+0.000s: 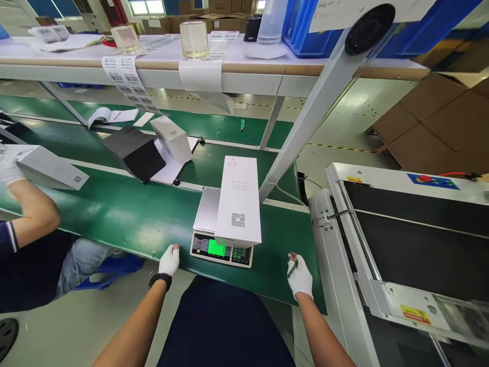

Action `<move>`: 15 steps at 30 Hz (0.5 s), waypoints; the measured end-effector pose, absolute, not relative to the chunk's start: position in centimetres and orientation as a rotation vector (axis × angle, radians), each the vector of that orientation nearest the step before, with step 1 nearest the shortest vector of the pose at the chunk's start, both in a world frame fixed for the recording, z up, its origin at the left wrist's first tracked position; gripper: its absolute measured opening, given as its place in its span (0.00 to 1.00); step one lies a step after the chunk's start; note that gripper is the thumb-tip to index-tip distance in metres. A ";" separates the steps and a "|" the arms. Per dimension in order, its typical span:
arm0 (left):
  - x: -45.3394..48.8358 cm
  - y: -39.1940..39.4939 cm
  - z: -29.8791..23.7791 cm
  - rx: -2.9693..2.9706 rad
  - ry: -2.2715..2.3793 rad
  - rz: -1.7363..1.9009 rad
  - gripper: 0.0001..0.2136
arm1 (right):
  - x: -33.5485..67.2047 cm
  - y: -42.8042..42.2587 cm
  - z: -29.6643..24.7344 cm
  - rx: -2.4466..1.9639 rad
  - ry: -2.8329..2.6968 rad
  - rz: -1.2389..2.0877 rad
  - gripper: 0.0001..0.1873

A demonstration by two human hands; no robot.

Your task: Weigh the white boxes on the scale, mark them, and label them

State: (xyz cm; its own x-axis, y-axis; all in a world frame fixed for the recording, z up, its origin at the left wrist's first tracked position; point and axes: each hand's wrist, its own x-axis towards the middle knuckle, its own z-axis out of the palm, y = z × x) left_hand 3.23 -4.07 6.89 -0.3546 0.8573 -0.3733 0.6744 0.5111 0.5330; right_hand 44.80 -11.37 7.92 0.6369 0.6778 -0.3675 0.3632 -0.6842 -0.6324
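Observation:
A tall white box (240, 199) with a QR code stands on a counting scale (206, 211), covering the right part of its pan; the display glows green. My left hand (169, 261), in a white glove, is closed at the front edge of the green workbench (153, 219), left of the scale. Its thumb shows on top while the other fingers are mostly hidden. Over the bench on the right, my gloved right hand (300, 279) is closed around a slim dark green tool (292, 269), whose exact kind I cannot make out. Neither hand touches the box.
A co-worker's gloved hand (9, 165) touches another white box (53, 167) at left. A black box (135, 152) and a tilted white box (172, 138) lie behind. A metal post (305, 107) rises beside the scale. At right stands a conveyor machine (412, 219); label rolls sit on the shelf (244, 69).

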 end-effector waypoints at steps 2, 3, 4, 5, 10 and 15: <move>3.4 -1.8 8.0 1.257 2.075 0.483 0.27 | 43.6 -9.7 9.7 -2.198 -0.830 0.759 0.25; 3.7 -0.8 8.8 1.274 2.036 0.536 0.28 | 42.7 -8.7 10.8 -2.088 -0.847 0.726 0.26; 4.3 0.1 9.7 1.301 1.967 0.598 0.29 | 41.7 -7.8 12.1 -1.954 -0.869 0.700 0.28; 5.2 0.9 10.9 1.329 1.855 0.671 0.29 | 40.6 -6.9 13.4 -1.796 -0.886 0.680 0.30; 11.1 2.4 17.1 1.406 1.142 0.926 0.37 | 34.5 -3.0 19.1 -1.136 -0.851 0.748 0.32; 15.2 4.4 20.0 1.402 0.992 0.898 0.40 | 32.1 0.7 21.0 -1.085 -0.662 0.971 0.26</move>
State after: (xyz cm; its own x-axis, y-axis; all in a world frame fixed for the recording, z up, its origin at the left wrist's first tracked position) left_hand 15.22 4.41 20.05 0.3520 0.9357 -0.0225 0.0711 -0.0028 0.9975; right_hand 32.10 0.68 20.96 0.4450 0.8955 -0.0101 -0.3180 0.1475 -0.9365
